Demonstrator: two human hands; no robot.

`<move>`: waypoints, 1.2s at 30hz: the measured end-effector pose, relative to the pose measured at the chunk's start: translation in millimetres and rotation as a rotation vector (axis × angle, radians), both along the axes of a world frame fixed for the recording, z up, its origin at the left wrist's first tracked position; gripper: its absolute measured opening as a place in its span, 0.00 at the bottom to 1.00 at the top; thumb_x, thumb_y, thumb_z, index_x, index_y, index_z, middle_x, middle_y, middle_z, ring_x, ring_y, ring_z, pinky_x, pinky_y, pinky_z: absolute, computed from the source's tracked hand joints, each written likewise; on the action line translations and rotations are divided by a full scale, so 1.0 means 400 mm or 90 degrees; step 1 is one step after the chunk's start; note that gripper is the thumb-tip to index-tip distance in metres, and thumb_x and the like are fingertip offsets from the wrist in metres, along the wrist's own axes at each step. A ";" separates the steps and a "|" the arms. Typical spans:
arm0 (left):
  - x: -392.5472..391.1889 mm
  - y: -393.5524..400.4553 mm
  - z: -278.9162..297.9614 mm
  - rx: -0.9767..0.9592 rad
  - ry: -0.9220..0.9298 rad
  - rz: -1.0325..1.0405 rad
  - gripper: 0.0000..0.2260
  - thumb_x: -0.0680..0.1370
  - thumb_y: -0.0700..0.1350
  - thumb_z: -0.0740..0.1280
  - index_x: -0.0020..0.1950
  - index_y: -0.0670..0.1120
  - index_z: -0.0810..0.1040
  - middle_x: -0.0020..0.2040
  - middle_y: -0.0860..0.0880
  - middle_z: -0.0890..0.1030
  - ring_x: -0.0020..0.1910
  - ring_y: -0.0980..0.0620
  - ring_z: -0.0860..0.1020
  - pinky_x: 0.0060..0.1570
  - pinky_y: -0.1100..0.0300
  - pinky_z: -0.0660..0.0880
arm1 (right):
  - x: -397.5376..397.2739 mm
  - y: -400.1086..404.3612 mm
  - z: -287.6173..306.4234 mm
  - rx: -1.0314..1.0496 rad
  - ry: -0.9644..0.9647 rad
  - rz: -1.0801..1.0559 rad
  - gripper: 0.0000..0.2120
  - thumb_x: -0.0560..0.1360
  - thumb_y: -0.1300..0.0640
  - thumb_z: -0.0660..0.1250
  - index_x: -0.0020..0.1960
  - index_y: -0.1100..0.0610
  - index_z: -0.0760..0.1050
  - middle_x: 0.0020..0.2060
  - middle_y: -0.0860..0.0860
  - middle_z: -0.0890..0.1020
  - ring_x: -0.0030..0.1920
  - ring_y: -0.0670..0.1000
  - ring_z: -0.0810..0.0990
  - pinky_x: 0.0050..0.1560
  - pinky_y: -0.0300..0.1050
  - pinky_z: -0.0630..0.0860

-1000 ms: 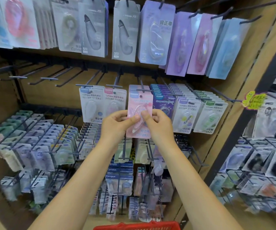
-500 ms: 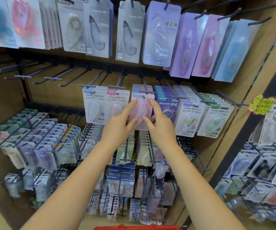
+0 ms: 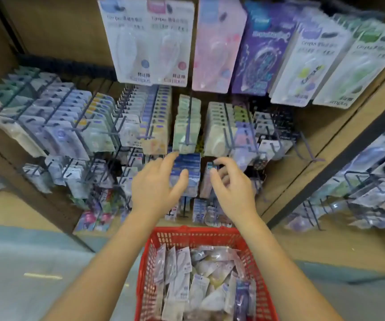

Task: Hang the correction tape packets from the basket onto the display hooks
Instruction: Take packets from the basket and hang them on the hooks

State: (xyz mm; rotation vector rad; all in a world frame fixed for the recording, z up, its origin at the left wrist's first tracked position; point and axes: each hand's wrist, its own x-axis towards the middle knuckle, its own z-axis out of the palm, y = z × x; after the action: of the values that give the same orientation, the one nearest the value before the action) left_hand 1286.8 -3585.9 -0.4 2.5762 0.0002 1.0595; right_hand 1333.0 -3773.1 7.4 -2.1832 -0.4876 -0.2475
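A red plastic basket (image 3: 147, 256) sits low in front of me, filled with several correction tape packets (image 3: 198, 281) in clear and pastel wrappers. The pink packet (image 3: 217, 47) hangs on a hook in the upper row, between white and purple packets. My left hand (image 3: 156, 184) and my right hand (image 3: 233, 186) hover empty above the basket, in front of the lower hooks. The left hand's fingers are spread and relaxed. The right hand's fingers curl loosely and hold nothing.
Wire display hooks (image 3: 85, 126) full of packets stick out across the wooden shelf wall. A dark upright post (image 3: 339, 163) separates a second rack (image 3: 376, 181) on the right. Grey floor (image 3: 25, 262) lies left of the basket.
Both hands let go of the pink packet, which now hangs on its hook, and dropped toward the basket. The view tilted down, bringing the basket into sight.
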 end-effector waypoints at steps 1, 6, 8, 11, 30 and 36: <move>-0.019 0.014 -0.098 -0.004 0.076 0.020 0.24 0.79 0.57 0.60 0.64 0.41 0.81 0.45 0.43 0.83 0.44 0.42 0.82 0.33 0.57 0.73 | -0.011 -0.002 -0.081 -0.036 0.070 0.006 0.14 0.82 0.43 0.60 0.60 0.50 0.73 0.39 0.47 0.78 0.39 0.47 0.78 0.41 0.51 0.76; -0.198 0.082 -0.566 -0.034 0.512 0.095 0.40 0.77 0.66 0.55 0.79 0.38 0.67 0.76 0.35 0.70 0.76 0.32 0.68 0.68 0.35 0.70 | -0.087 -0.010 -0.452 -0.166 0.517 0.037 0.20 0.81 0.44 0.66 0.66 0.56 0.71 0.52 0.49 0.79 0.53 0.56 0.80 0.44 0.45 0.73; -0.264 0.086 -0.675 -0.048 0.607 0.099 0.44 0.76 0.69 0.49 0.83 0.40 0.58 0.82 0.39 0.61 0.81 0.36 0.59 0.74 0.37 0.63 | -0.119 -0.006 -0.561 -0.182 0.635 0.053 0.23 0.81 0.47 0.66 0.70 0.59 0.67 0.58 0.51 0.77 0.55 0.54 0.79 0.45 0.45 0.72; -0.332 0.078 -0.783 -0.067 0.675 0.071 0.45 0.74 0.69 0.48 0.84 0.42 0.54 0.84 0.43 0.57 0.83 0.39 0.54 0.75 0.37 0.60 | -0.141 -0.001 -0.721 -0.199 0.692 0.040 0.29 0.80 0.47 0.68 0.73 0.61 0.64 0.63 0.55 0.77 0.60 0.55 0.78 0.59 0.53 0.76; -0.403 0.076 -0.908 -0.309 0.526 0.081 0.38 0.78 0.65 0.62 0.84 0.53 0.53 0.84 0.41 0.56 0.83 0.42 0.52 0.76 0.43 0.55 | -0.083 0.225 -1.052 -0.096 0.760 -0.220 0.39 0.70 0.43 0.78 0.72 0.61 0.67 0.63 0.53 0.78 0.59 0.55 0.80 0.48 0.45 0.74; -0.403 0.075 -0.908 -0.360 0.529 0.078 0.36 0.79 0.64 0.61 0.83 0.55 0.52 0.84 0.42 0.57 0.83 0.42 0.53 0.76 0.46 0.53 | -0.121 0.226 -1.045 -0.078 0.727 -0.150 0.31 0.72 0.53 0.76 0.71 0.53 0.68 0.61 0.49 0.79 0.49 0.48 0.79 0.37 0.38 0.70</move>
State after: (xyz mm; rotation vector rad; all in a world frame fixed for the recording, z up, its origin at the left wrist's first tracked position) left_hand 1125.7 -3555.9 -363.7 2.2908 0.5754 -0.0621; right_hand 1284.6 -3682.7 -410.8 -2.0951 0.4071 0.8906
